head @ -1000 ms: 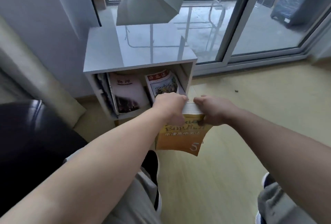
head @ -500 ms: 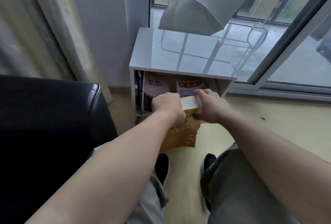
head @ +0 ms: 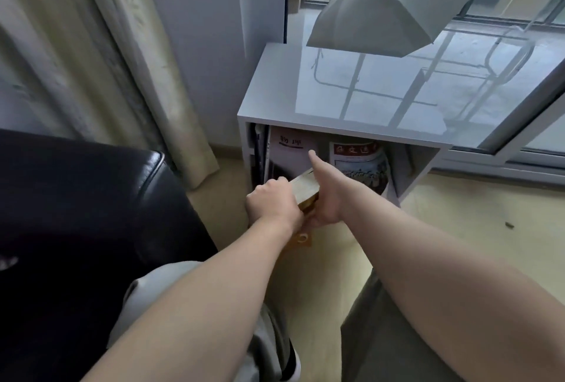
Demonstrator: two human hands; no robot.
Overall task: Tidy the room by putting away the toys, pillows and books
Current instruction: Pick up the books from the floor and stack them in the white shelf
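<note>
An orange-covered book [head: 304, 187] is held with its page edge up, just in front of the open white cabinet [head: 275, 97]. My left hand [head: 272, 202] grips the book's left side. On its right side is my right hand [head: 328, 195], fingers under the book and index finger stretched forward to touch a pale book [head: 290, 149] standing inside. A red-titled book [head: 360, 164] leans further right in the same compartment. Thin dark books stand at the cabinet's far left. Most of the orange cover is hidden by my hands.
A black leather seat [head: 76, 213] fills the left, close to the cabinet. A pale curtain [head: 107, 60] hangs behind it. An open grey umbrella [head: 397, 5] sits beyond the glass door [head: 519, 124]. Yellowish floor lies to the right. My knees are below.
The view has moved closer to the cabinet. The orange book has risen towards the opening, and my right index finger has stretched out onto the pale book inside.
</note>
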